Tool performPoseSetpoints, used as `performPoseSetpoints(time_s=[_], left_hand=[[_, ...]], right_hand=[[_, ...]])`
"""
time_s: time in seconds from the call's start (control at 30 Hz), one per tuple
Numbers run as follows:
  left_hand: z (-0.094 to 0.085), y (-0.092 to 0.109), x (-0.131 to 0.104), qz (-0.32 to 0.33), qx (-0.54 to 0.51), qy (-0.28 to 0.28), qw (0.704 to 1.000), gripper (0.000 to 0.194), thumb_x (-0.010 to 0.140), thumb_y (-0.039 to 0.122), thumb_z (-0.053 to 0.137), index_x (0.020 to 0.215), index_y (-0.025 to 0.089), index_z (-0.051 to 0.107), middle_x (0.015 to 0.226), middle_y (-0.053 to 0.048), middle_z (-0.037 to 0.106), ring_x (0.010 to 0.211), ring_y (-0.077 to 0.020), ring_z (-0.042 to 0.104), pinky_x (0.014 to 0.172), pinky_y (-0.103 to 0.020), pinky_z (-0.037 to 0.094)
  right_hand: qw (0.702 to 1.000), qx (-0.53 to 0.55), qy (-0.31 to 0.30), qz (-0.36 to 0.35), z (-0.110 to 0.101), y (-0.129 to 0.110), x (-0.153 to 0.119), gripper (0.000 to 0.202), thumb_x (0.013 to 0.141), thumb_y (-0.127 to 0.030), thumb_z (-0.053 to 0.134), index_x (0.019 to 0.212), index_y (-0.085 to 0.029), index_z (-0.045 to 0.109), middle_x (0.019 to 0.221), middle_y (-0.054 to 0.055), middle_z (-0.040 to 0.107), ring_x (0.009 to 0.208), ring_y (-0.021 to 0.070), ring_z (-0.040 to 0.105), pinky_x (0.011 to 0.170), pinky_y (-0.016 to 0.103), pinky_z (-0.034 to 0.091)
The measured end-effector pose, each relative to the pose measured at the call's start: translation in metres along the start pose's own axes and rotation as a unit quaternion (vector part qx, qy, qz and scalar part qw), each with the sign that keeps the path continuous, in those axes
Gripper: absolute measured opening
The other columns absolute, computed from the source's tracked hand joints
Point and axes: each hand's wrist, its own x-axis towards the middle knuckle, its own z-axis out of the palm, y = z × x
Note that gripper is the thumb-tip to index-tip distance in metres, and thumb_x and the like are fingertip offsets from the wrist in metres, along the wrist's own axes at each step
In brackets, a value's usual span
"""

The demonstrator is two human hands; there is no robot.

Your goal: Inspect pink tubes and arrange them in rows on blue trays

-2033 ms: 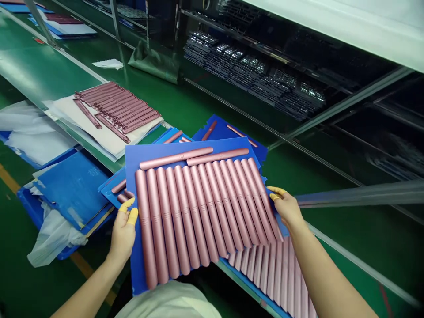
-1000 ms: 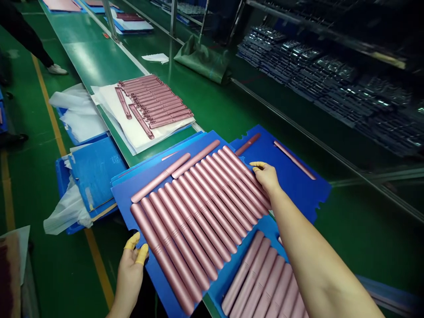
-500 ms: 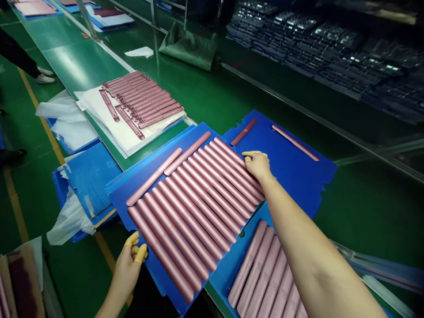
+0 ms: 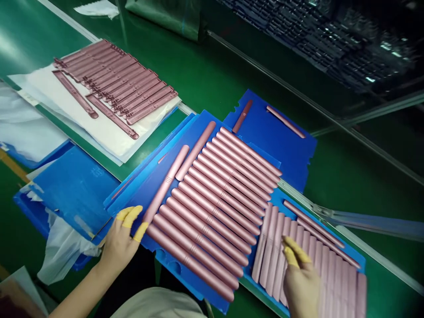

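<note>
The left hand [image 4: 121, 240], with yellow-covered fingertips, is at the left edge of a blue board [image 4: 207, 118], its thumb by the lower end of a pink bar [image 4: 167, 183]. A row of pink bars [image 4: 205, 216] fills most of the board; two lie across its upper-left side. The right hand [image 4: 300, 276] is over the bars [image 4: 331, 274] on a blue sheet [image 4: 361, 260] at right; blur hides whether it touches them. Beyond, pink frames [image 4: 115, 79] lie on white paper [image 4: 122, 148] on the green surface [image 4: 33, 39].
</note>
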Motion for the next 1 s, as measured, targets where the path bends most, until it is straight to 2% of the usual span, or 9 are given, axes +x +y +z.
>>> performPoseSetpoints(time_s=[0.07, 0.13, 0.33, 0.43, 0.57, 0.63, 0.7, 0.87, 1.0], left_hand=[[0.001, -0.001, 0.019, 0.064, 0.019, -0.050, 0.996, 0.051, 0.084, 0.028, 0.056, 0.131, 0.017, 0.039, 0.114, -0.014, 0.052, 0.103, -0.0248, 0.054, 0.086, -0.040, 0.049], [0.003, -0.001, 0.031, 0.103, 0.035, -0.093, 0.990, 0.055, 0.084, 0.029, 0.055, 0.134, 0.016, 0.036, 0.115, -0.015, 0.051, 0.105, -0.0263, 0.053, 0.086, -0.040, 0.050], [0.003, -0.011, 0.040, 0.086, 0.008, -0.142, 0.986, 0.053, 0.086, 0.028, 0.051, 0.135, 0.017, 0.034, 0.118, -0.015, 0.050, 0.108, -0.0268, 0.053, 0.088, -0.041, 0.050], [0.001, -0.020, 0.044, 0.034, -0.045, -0.191, 0.980, 0.052, 0.087, 0.032, 0.048, 0.136, 0.020, 0.035, 0.123, -0.013, 0.049, 0.113, -0.0259, 0.052, 0.091, -0.042, 0.049], [-0.001, -0.030, 0.054, 0.004, -0.111, -0.250, 0.962, 0.044, 0.090, 0.032, 0.042, 0.133, 0.025, 0.039, 0.122, -0.008, 0.053, 0.111, -0.0207, 0.055, 0.093, -0.038, 0.049], [-0.001, -0.034, 0.057, 0.009, -0.130, -0.255, 0.958, 0.041, 0.091, 0.031, 0.041, 0.131, 0.024, 0.042, 0.120, -0.006, 0.055, 0.112, -0.0188, 0.054, 0.096, -0.036, 0.047], [-0.001, -0.036, 0.056, 0.004, -0.136, -0.253, 0.958, 0.039, 0.091, 0.031, 0.042, 0.130, 0.025, 0.043, 0.120, -0.005, 0.056, 0.113, -0.0180, 0.053, 0.097, -0.035, 0.046], [0.002, -0.040, 0.047, -0.025, -0.139, -0.250, 0.958, 0.038, 0.091, 0.031, 0.042, 0.128, 0.027, 0.045, 0.122, -0.004, 0.056, 0.112, -0.0179, 0.055, 0.095, -0.036, 0.047], [0.004, -0.042, 0.046, -0.025, -0.149, -0.241, 0.959, 0.037, 0.090, 0.031, 0.043, 0.127, 0.027, 0.048, 0.120, -0.004, 0.058, 0.111, -0.0183, 0.056, 0.095, -0.036, 0.047]], right_hand=[[0.999, 0.028, 0.014, 0.032, 0.009, 0.001, -0.034, 0.058, 0.067, -0.050, 0.061, 0.112, -0.014, 0.062, 0.114, 0.013, 0.063, 0.113, 0.0315, 0.054, 0.103, 0.052, 0.035], [0.999, 0.039, 0.031, 0.016, 0.019, -0.010, -0.056, 0.056, 0.069, -0.050, 0.061, 0.113, -0.014, 0.061, 0.115, 0.013, 0.063, 0.113, 0.0306, 0.054, 0.103, 0.051, 0.034], [0.985, -0.013, 0.060, -0.161, 0.036, -0.055, -0.094, 0.036, 0.082, -0.038, 0.056, 0.110, -0.017, 0.062, 0.112, 0.012, 0.062, 0.106, 0.0264, 0.057, 0.096, 0.052, 0.041], [0.947, -0.054, 0.004, -0.316, 0.051, -0.068, -0.123, 0.028, 0.084, -0.021, 0.054, 0.111, -0.021, 0.060, 0.109, 0.011, 0.062, 0.102, 0.0240, 0.057, 0.087, 0.048, 0.047], [0.870, -0.061, -0.145, -0.467, 0.084, -0.079, -0.166, 0.045, 0.082, -0.004, 0.051, 0.123, -0.022, 0.052, 0.114, 0.011, 0.058, 0.107, 0.0241, 0.054, 0.085, 0.047, 0.049], [0.842, -0.059, -0.212, -0.492, 0.099, -0.081, -0.179, 0.049, 0.081, -0.001, 0.050, 0.127, -0.018, 0.049, 0.117, 0.012, 0.056, 0.111, 0.0245, 0.051, 0.087, 0.047, 0.048], [0.827, -0.068, -0.239, -0.504, 0.109, -0.080, -0.185, 0.050, 0.080, 0.001, 0.050, 0.128, -0.014, 0.047, 0.121, 0.014, 0.054, 0.113, 0.0253, 0.049, 0.088, 0.047, 0.047], [0.826, -0.119, -0.191, -0.516, 0.120, -0.070, -0.182, 0.052, 0.079, -0.002, 0.055, 0.129, -0.013, 0.047, 0.120, 0.015, 0.054, 0.113, 0.0260, 0.048, 0.087, 0.044, 0.046], [0.818, -0.131, -0.186, -0.527, 0.122, -0.068, -0.182, 0.050, 0.080, -0.004, 0.054, 0.128, -0.014, 0.049, 0.112, 0.012, 0.059, 0.107, 0.0237, 0.051, 0.084, 0.041, 0.047]])
